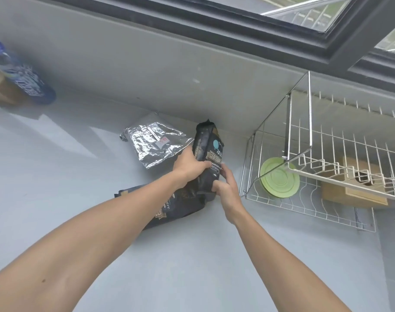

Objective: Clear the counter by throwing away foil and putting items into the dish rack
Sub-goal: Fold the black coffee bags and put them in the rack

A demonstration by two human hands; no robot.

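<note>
Pale grey counter point(57, 176) under a dark-framed window point(248, 39), grey wall behind; upright black coffee bag point(208, 154) held just above the counter near the back wall, tilted slightly, gold lettering and a teal round mark on its face; left hand point(189, 167) wrapped around the bag's left side, fingers point(204, 165) curled across the front and pressed to it; right hand point(225, 185) gripping the bag's lower right edge, fingers closed onto the pack; second black coffee bag point(169, 208) lying flat on the counter below, partly hidden by the left forearm, touching the base of the held one; silver foil pouch point(153, 143) lying flat just behind and left of the held bag, a small white label on it, near the wall; wire dish rack point(327, 176) to the right on the counter, close to the right hand but apart from it; green round plate point(279, 179) standing on edge in the rack's lower tier; wooden box point(360, 190) beneath the upper tier, further right; blue patterned packet point(27, 79) far left, well apart, leaning on a brown cardboard box point(0, 88).
</note>
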